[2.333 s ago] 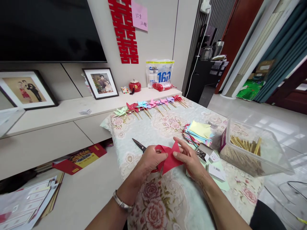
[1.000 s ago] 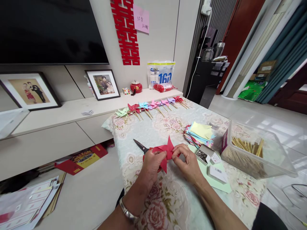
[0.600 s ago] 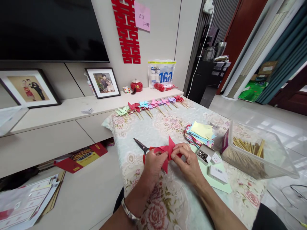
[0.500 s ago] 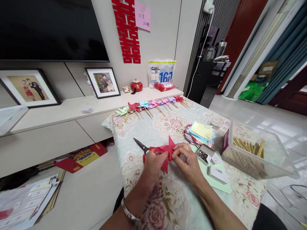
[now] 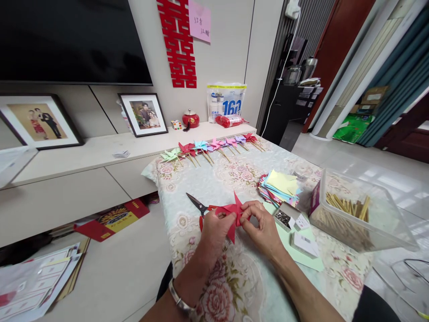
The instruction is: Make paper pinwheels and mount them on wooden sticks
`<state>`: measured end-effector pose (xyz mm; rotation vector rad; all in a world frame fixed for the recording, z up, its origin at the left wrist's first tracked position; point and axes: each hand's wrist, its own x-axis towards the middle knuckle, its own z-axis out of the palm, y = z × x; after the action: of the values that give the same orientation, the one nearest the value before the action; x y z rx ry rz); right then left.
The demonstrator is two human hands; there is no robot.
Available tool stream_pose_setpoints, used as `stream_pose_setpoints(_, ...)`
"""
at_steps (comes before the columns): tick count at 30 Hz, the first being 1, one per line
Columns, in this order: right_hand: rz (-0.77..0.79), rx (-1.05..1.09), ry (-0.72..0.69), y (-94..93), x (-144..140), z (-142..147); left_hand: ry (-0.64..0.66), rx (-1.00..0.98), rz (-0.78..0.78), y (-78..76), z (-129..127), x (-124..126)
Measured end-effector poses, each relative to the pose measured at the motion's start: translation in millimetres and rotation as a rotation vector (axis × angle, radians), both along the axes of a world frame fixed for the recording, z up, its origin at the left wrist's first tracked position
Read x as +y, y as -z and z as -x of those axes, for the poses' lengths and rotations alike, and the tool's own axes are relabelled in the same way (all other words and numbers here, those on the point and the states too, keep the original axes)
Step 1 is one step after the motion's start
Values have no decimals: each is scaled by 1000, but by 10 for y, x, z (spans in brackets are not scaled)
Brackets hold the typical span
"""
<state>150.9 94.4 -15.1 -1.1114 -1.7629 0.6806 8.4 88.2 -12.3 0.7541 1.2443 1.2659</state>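
A red paper pinwheel (image 5: 232, 233), without a stick in view, is held between both hands above the floral tablecloth. My left hand (image 5: 214, 230) pinches its left side, thumb on top near the middle. At the centre and right blade, my right hand (image 5: 259, 226) has thumb and fingertips pressed together on the paper; whether a small pin is between them cannot be seen. Scissors (image 5: 197, 203) with red handles lie just behind my left hand, partly covered by it. To the right of my right hand sits a small open box of metal pins (image 5: 283, 218).
Several finished pinwheels (image 5: 201, 146) line the table's far edge. A stack of coloured paper (image 5: 279, 184) lies behind the pin box. A white box (image 5: 304, 244) rests on green paper, beside a clear plastic bin (image 5: 385, 201) of wooden sticks (image 5: 348, 206).
The pinwheel's upper point has shifted slightly left and down. Both hands keep nearly the same place and grip on the paper.
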Motion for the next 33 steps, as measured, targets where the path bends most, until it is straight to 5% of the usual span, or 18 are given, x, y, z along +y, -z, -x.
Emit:
stream_pose_setpoints(21, 31, -42, 15, -17, -10, 7, -8, 132, -58, -95, 1, -35)
stream_pose_setpoints(33, 50, -31, -1, -27, -15, 19, 8, 198, -67, 67, 15, 28)
